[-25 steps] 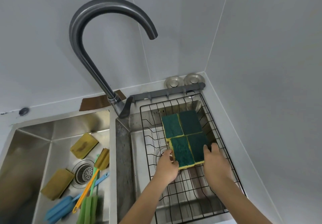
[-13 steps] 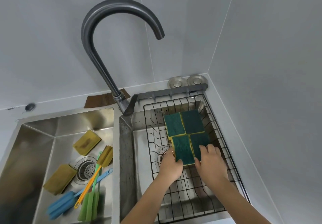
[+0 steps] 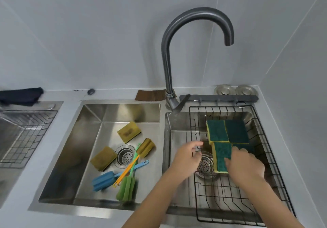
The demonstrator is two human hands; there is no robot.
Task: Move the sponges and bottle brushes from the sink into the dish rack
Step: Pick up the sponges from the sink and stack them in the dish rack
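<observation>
Several green-topped yellow sponges (image 3: 227, 132) lie side by side in the black wire dish rack (image 3: 265, 149) over the right basin. My right hand (image 3: 245, 164) rests on the nearest of them, fingers flat on its green face. My left hand (image 3: 187, 155) hovers just left of the rack, fingers apart and holding nothing. In the left sink (image 3: 85, 139) lie three yellow sponges (image 3: 103, 158), (image 3: 129, 131), (image 3: 146, 147) around the drain. A blue bottle brush (image 3: 104, 180), a green one (image 3: 126, 188) and an orange-handled one (image 3: 126, 169) cross near the front.
The grey gooseneck tap (image 3: 177, 38) arches between the basins. Two round metal plugs (image 3: 235, 90) sit on the back ledge at the right corner. A second wire rack (image 3: 23, 135) and a dark cloth (image 3: 21, 95) are at the far left. White walls close in behind and right.
My view has swung left, bringing the whole left sink into sight. My left hand has come off the sponges and moved left, open. My right hand still lies on the near sponges.
</observation>
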